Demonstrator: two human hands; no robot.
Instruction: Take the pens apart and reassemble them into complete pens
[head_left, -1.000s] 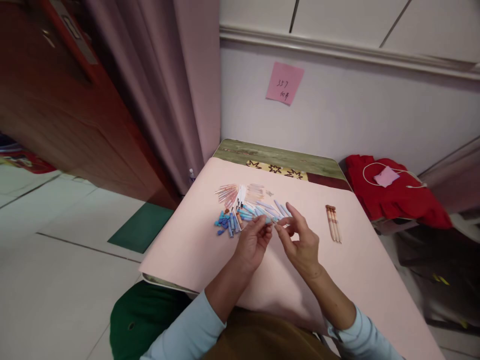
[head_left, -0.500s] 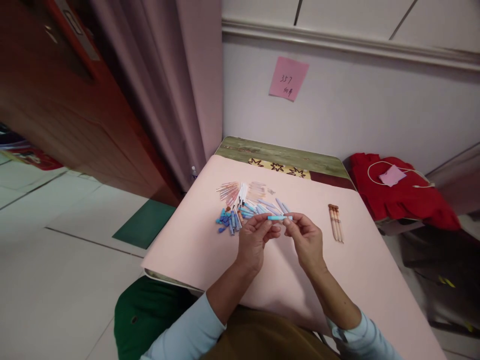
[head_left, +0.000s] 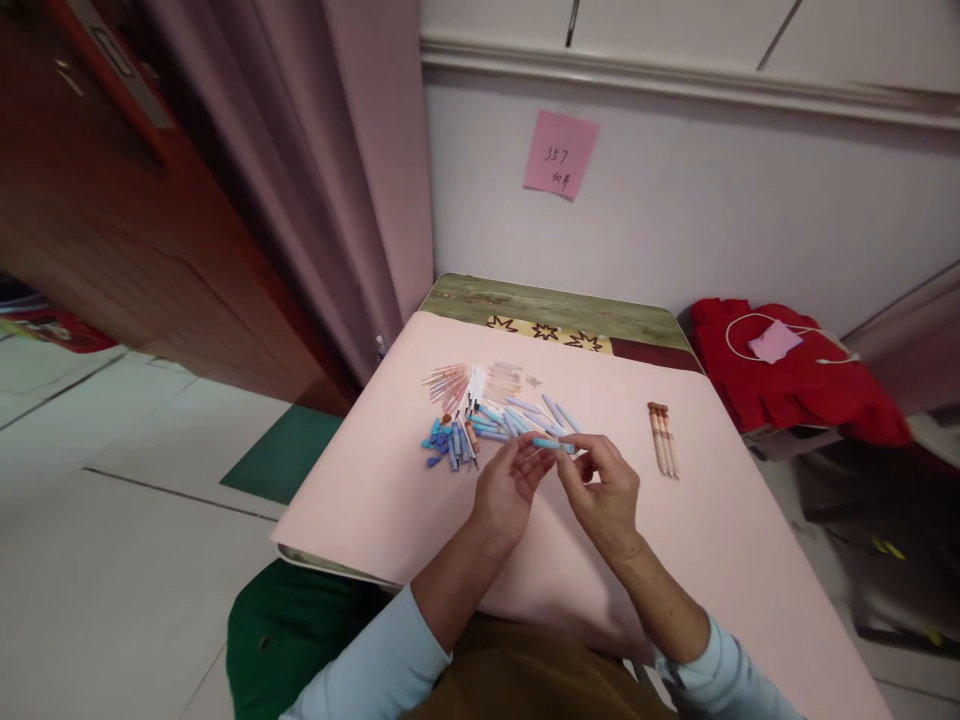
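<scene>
A short light-blue pen barrel (head_left: 551, 443) is held level above the table, in front of the pile of pen parts. My right hand (head_left: 606, 490) pinches its right end between thumb and fingers. My left hand (head_left: 508, 492) has its curled fingers at the barrel's left end, partly under it. Just beyond my hands lie several pale blue and lilac pen barrels (head_left: 525, 415). Left of them is a heap of small blue pieces (head_left: 437, 440), beside darker blue barrels (head_left: 456, 447). White refills (head_left: 475, 382) and pinkish clear sticks (head_left: 447, 382) fan out behind.
Three beige pens with brown tops (head_left: 664, 440) lie on the right of the pink-covered table (head_left: 390, 470). A red cloth (head_left: 802, 375) with a white cable is beyond the right edge. A pink note (head_left: 561, 155) is stuck on the wall; a wooden door (head_left: 172, 260) stands left.
The barrel has turned slightly, its right end now lower. My left fingers have loosened and opened somewhat around its left end. The view has shifted a little to the right.
</scene>
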